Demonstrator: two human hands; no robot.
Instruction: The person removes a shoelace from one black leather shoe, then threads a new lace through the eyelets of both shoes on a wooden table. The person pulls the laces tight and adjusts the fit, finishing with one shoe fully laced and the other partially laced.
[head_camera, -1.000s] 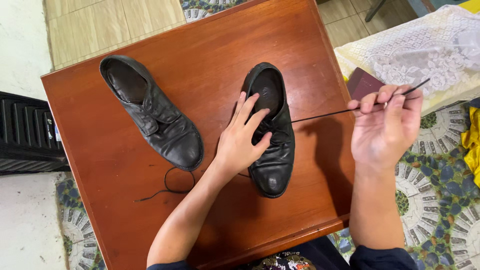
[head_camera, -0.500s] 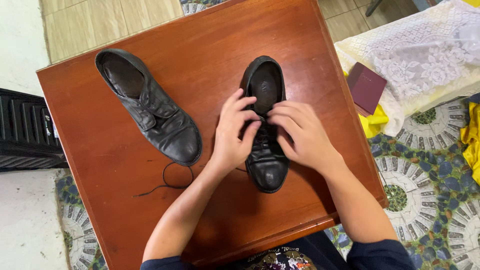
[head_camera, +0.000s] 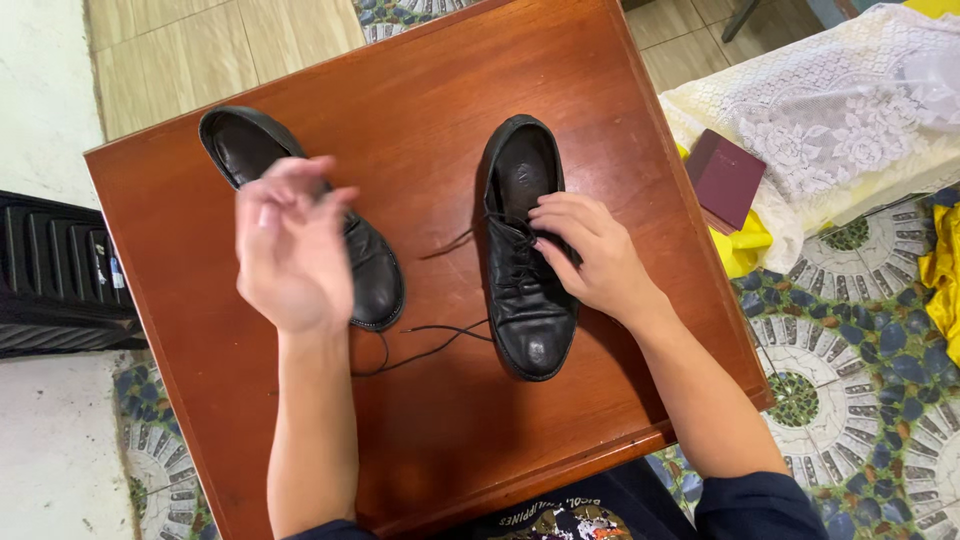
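Black leather shoe (head_camera: 527, 260) stood toe-toward-the-person near the middle of the surface (head_camera: 420, 110); everything else is placed w/ respect to it. Right hand (head_camera: 590, 255) lay on its lacing, fingers (head_camera: 552, 212) curled together & pinching at the eyelets. Left hand (head_camera: 290, 245) was raised well to the left of the shoe, fingers loosely curled; whether they pinched the lace (head_camera: 430, 350) I couldn't tell, too thin to follow up there. A lace strand trailed from the shoe's toe side leftward across the wood, another short end stuck out left of the tongue.

Risks, as a judgement: a hard pull could drag the lace clean out of an eyelet, or slide the shoe since only one hand pinned it. Slack strand might snag under the second shoe (head_camera: 320, 230), which sat just left, partly hidden by the raised hand.

Surface was reddish-brown polished wood, glossy, prob. slippery. Right of the shoe, off the surface: lace-pattern cloth (head_camera: 840, 110) w/ a dark red booklet (head_camera: 725, 178). Floor (head_camera: 880, 320) there had a mosaic pattern; beyond the shoe, beige tiles.
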